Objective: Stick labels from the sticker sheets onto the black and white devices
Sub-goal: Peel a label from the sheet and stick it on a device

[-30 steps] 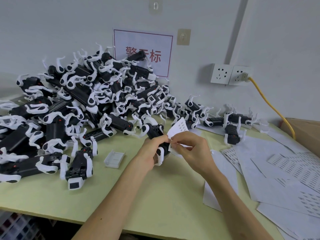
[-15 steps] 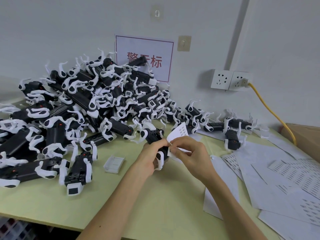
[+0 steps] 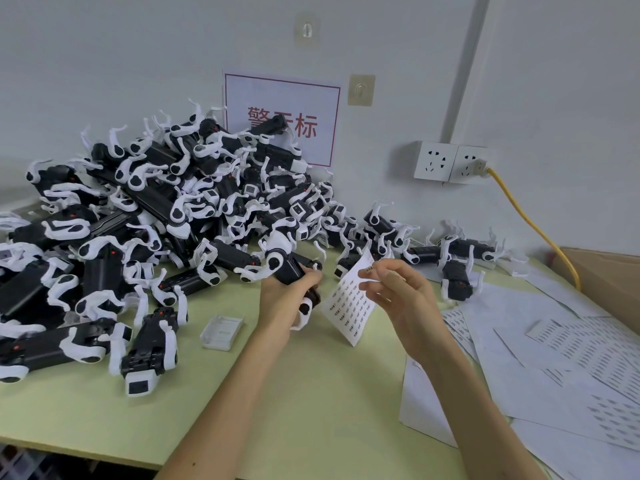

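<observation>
Left hand (image 3: 285, 301) grips a black-and-white device (image 3: 289, 266); right hand (image 3: 401, 296) pinches a label (image 3: 370, 270) beside the sticker sheet (image 3: 349, 306), above the desk (image 3: 311, 393).

Left hand (image 3: 281, 302), right hand (image 3: 401, 299), both half-closed.

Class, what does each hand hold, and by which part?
Left hand grips a device round its black body; right hand pinches a small label at its end. Sticker sheet hold: unclear.

I read this as small assembly workshop: pale green bench (image 3: 311, 393) buried under heap of identical black and white devices (image 3: 166, 220), loose sticker sheets (image 3: 554, 341) spread at right, red-lettered sign (image 3: 282, 116) on wall (image 3: 138, 64) — double socket (image 3: 450, 162), cardboard box (image 3: 609, 278).
</observation>
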